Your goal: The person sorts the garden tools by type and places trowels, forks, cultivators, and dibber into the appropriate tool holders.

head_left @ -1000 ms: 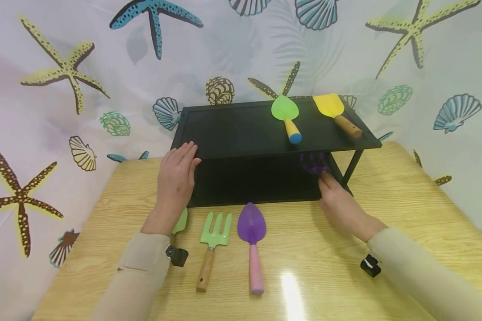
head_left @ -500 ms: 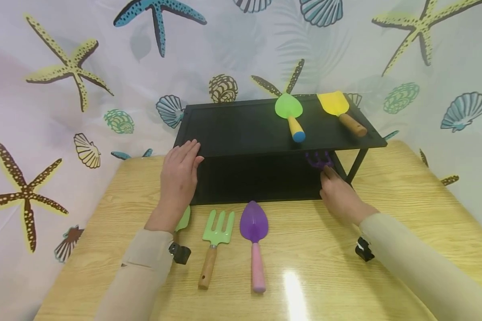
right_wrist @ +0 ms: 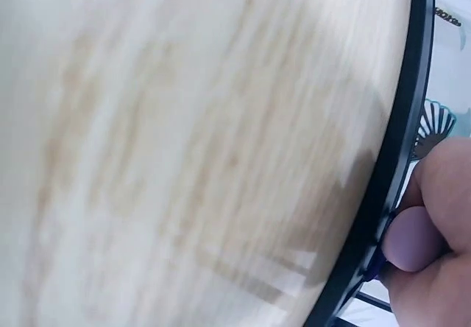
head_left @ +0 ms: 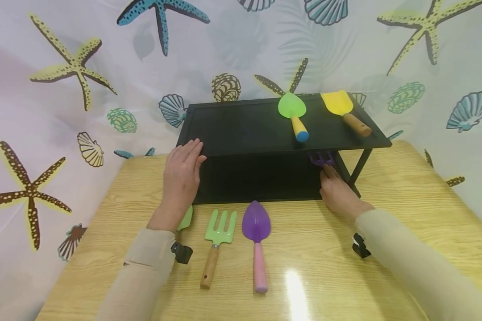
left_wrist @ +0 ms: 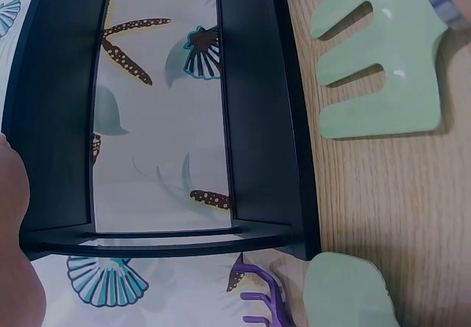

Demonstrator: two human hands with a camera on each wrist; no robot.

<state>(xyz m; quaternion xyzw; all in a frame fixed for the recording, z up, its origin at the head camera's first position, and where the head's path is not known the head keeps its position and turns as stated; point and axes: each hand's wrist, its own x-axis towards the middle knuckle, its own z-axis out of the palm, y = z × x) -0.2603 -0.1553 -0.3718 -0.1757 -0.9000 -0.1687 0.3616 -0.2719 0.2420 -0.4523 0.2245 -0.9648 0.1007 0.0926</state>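
Observation:
My left hand (head_left: 181, 171) rests on the front left edge of the black two-tier rack (head_left: 237, 129), fingers straight. At the right end, my right hand (head_left: 339, 191) reaches into the lower tier and holds a purple hand fork (head_left: 322, 160), its tines under the top shelf. The right wrist view shows the pinkish-purple handle end (right_wrist: 412, 240) between the fingers. On the top shelf lie a green trowel (head_left: 292, 106) with a yellow handle and a yellow flat-edged shovel (head_left: 338, 103) with a wooden handle.
On the wooden table before the rack lie a light green fork (head_left: 220, 232) and a purple trowel (head_left: 256, 225) with pink handle. A light green tool (head_left: 186, 218) is partly hidden by the left arm. In the left wrist view, purple tines (left_wrist: 272, 301) show past the rack's end.
The purple fork has slid slightly deeper under the top shelf with my right hand. My left hand stays on the rack's edge. The head view has shifted a little.

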